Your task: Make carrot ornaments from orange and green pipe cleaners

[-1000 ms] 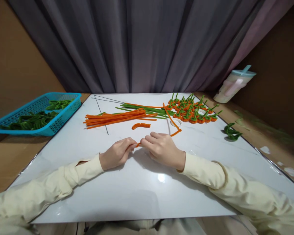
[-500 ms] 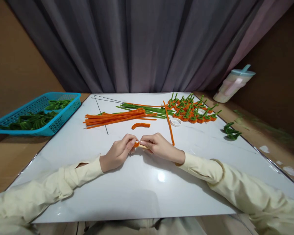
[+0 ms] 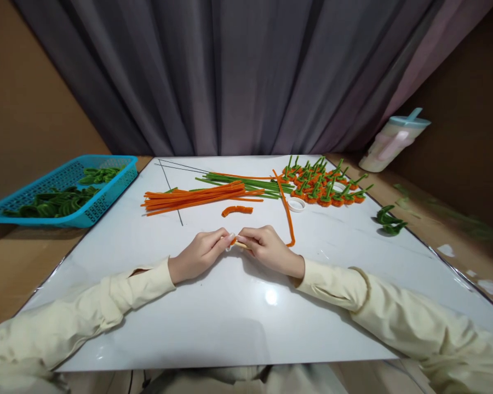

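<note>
My left hand [image 3: 201,253] pinches a small orange fuzzy piece [image 3: 233,241], mostly covered by the fingertips. Against it my right hand [image 3: 271,250] grips a thin pale wooden stick [image 3: 242,245], and the two hands nearly touch over the middle of the white table. A short curved orange piece [image 3: 237,210] lies just beyond them. Behind it is a bundle of orange fuzzy stems [image 3: 195,197], with green stems [image 3: 246,182] farther back. A long bent orange stem [image 3: 286,210] rests beyond my right hand.
Several orange pieces with green stalks [image 3: 322,186] stand at the back right, near a white ring [image 3: 296,204]. Green curled pieces [image 3: 389,220] lie at the right edge. A blue basket [image 3: 86,210] holds green pieces on the left; a lidded cup [image 3: 392,143] stands far right.
My left hand has turned slightly and shifted right, its fingers now covering more of the orange piece. The rest of the scene looks nearly the same.
</note>
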A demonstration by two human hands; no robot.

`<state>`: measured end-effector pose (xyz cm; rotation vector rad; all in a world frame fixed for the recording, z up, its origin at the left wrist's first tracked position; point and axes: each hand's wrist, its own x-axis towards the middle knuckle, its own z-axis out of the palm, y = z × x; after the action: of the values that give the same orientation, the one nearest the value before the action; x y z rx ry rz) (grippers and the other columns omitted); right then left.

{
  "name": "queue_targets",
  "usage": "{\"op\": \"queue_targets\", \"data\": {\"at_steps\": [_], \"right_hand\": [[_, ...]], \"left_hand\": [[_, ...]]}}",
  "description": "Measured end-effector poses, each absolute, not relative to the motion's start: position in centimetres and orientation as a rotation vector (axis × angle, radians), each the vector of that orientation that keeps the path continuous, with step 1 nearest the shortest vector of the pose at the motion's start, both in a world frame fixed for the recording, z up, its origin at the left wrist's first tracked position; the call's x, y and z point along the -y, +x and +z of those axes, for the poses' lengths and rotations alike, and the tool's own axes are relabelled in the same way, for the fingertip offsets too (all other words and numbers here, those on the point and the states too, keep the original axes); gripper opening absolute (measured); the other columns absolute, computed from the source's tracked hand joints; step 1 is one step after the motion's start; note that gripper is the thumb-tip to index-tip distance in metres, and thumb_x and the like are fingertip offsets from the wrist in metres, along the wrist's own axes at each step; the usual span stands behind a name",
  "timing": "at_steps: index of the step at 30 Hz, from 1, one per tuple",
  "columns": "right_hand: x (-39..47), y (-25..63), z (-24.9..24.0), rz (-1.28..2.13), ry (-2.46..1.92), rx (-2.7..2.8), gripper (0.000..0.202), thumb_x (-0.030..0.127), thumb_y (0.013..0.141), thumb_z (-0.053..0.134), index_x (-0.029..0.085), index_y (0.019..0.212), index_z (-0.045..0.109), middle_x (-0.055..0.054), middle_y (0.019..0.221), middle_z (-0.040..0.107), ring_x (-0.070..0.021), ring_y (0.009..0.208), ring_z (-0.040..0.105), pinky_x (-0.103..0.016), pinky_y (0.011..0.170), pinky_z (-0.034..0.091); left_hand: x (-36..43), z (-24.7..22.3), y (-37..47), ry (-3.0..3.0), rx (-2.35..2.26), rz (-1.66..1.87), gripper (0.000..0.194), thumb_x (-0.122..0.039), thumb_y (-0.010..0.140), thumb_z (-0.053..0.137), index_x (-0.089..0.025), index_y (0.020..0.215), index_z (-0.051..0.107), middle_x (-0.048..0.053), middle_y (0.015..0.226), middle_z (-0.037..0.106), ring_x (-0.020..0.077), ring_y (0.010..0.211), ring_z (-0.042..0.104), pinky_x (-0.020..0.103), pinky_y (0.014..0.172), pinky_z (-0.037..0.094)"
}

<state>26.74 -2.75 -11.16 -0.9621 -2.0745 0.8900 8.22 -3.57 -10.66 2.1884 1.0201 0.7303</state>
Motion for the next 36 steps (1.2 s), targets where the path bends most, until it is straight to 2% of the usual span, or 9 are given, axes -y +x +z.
{"op": "queue_targets", "data": {"at_steps": [5, 10, 16, 26, 31, 34, 36], "right_hand": [[2.7, 26.7, -11.2, 0.906, -0.942, 2.105, 0.028, 0.023, 0.086, 0.044, 0.015, 0.059, 0.049, 0.006, 0.049, 0.041, -0.0061, 0.048, 0.034, -0.018, 0.052, 0.029], [2.7, 26.7, -11.1, 0.962, -0.955, 2.104, 0.03, 0.024, 0.086, 0.044, 0.015, 0.058, 0.048, 0.005, 0.048, 0.041, -0.0065, 0.048, 0.034, -0.019, 0.052, 0.029], [2.7, 26.8, -10.9, 1.059, -0.977, 2.083, 0.028, 0.025, 0.086, 0.045, 0.014, 0.061, 0.053, 0.004, 0.049, 0.044, -0.0071, 0.05, 0.036, -0.019, 0.053, 0.03], [2.6, 26.7, -10.8, 1.117, -0.956, 2.079, 0.029, 0.025, 0.086, 0.043, 0.015, 0.06, 0.051, 0.004, 0.049, 0.044, -0.0075, 0.05, 0.037, -0.019, 0.052, 0.03], [2.9, 26.6, -11.5, 0.793, -0.987, 2.104, 0.025, 0.018, 0.083, 0.041, 0.016, 0.059, 0.047, 0.004, 0.049, 0.042, -0.0077, 0.048, 0.036, -0.019, 0.051, 0.03], [3.2, 26.9, -12.3, 0.429, -0.893, 2.208, 0.016, 0.008, 0.075, 0.038, 0.017, 0.068, 0.049, 0.001, 0.056, 0.049, -0.0095, 0.051, 0.041, -0.02, 0.052, 0.029], [3.5, 27.1, -12.7, 0.148, -0.813, 2.29, 0.018, 0.005, 0.071, 0.036, 0.016, 0.073, 0.05, 0.0, 0.06, 0.051, -0.011, 0.052, 0.041, -0.022, 0.05, 0.027]], "left_hand": [[3.5, -11.1, 8.0, 2.319, -0.986, 0.746, 0.024, -0.026, 0.093, 0.03, -0.018, 0.077, 0.046, -0.003, 0.063, 0.049, 0.0094, 0.055, 0.046, 0.021, 0.056, 0.035], [3.5, -11.5, 7.9, 2.41, -0.98, 0.743, 0.02, -0.023, 0.092, 0.03, -0.018, 0.081, 0.045, -0.002, 0.065, 0.052, 0.0103, 0.056, 0.049, 0.021, 0.056, 0.038], [3.4, -11.6, 7.9, 2.51, -0.966, 0.749, 0.02, -0.024, 0.092, 0.029, -0.018, 0.079, 0.043, -0.002, 0.063, 0.05, 0.0109, 0.053, 0.048, 0.021, 0.053, 0.037], [3.4, -11.5, 7.7, 2.468, -0.947, 0.695, 0.023, -0.027, 0.092, 0.027, -0.018, 0.078, 0.042, -0.002, 0.064, 0.046, 0.011, 0.054, 0.044, 0.023, 0.054, 0.035], [3.3, -10.6, 7.9, 1.998, -0.996, 0.64, 0.037, -0.039, 0.092, 0.027, -0.018, 0.064, 0.038, -0.004, 0.055, 0.039, 0.0099, 0.051, 0.038, 0.023, 0.054, 0.032], [3.3, -10.1, 8.2, 1.595, -0.979, 0.502, 0.05, -0.048, 0.091, 0.02, -0.017, 0.059, 0.043, -0.002, 0.048, 0.041, 0.0096, 0.044, 0.035, 0.024, 0.044, 0.024], [3.2, -9.6, 8.3, 1.423, -0.944, 0.407, 0.052, -0.051, 0.089, 0.024, -0.016, 0.057, 0.044, -0.002, 0.042, 0.038, 0.0088, 0.038, 0.03, 0.024, 0.04, 0.019]]}}
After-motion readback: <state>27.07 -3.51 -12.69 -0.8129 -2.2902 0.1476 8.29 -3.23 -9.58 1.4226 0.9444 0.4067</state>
